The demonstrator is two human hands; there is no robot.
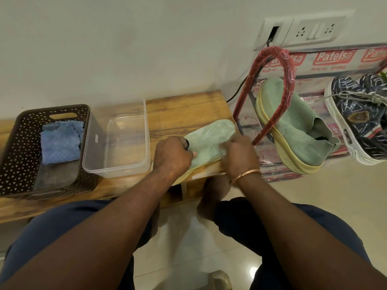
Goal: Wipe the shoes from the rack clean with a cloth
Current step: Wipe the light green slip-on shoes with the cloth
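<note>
A pale green knit shoe (211, 135) with a yellow sole lies on the wooden bench (184, 109), toe pointing away to the right. My left hand (172, 155) grips it at the ankle opening, with fingers curled over the collar. My right hand (238, 155) is blurred against the shoe's right side, its fingers curled round what looks like a small pale cloth (223, 149). The matching green shoe (293, 126) sits tilted on the shoe rack (287, 80) to the right.
Navy patterned sneakers (360, 114) with white laces sit on the rack's far right. On the bench, a clear plastic tub (117, 143) stands left of my hands, beside a dark perforated basket (21, 143) holding a blue cloth (59, 141). A wall socket (314, 30) is above the rack.
</note>
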